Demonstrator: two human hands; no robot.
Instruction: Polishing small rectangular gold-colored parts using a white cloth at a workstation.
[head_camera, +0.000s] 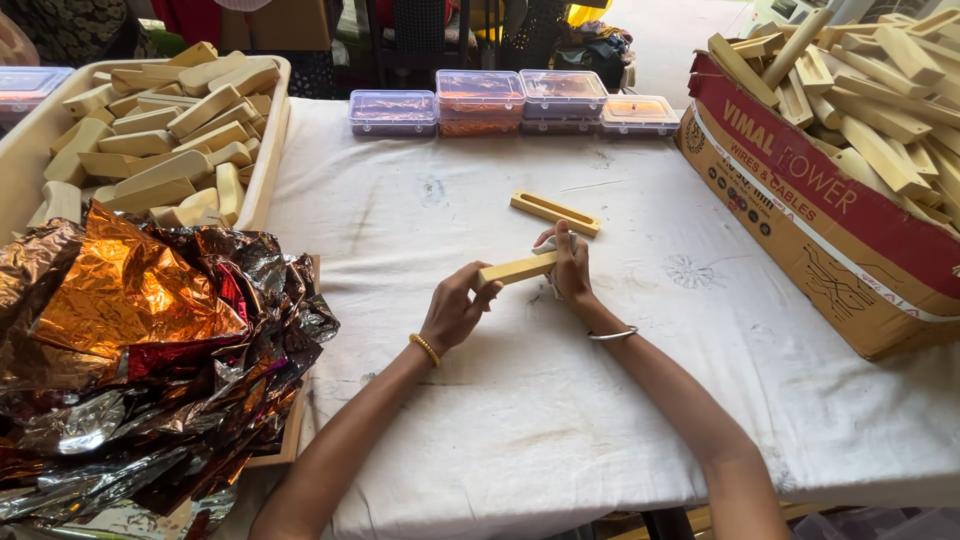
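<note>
My left hand (455, 310) grips the near end of a pale yellow wooden bar (515, 269) held just above the white tablecloth. My right hand (570, 270) closes around the bar's other end together with a small white cloth (550, 243) pressed against it. A second wooden piece (555, 213), flat with a long slot, lies on the cloth just beyond my right hand. A gold bangle sits on my left wrist and a silver one on my right.
A cream tray (265, 160) heaped with wooden bars stands at the left. Crumpled metallic foil (140, 350) lies near left. A red and brown cardboard box (800, 210) of wooden pieces stands at right. Several clear lidded boxes (480, 100) line the far edge.
</note>
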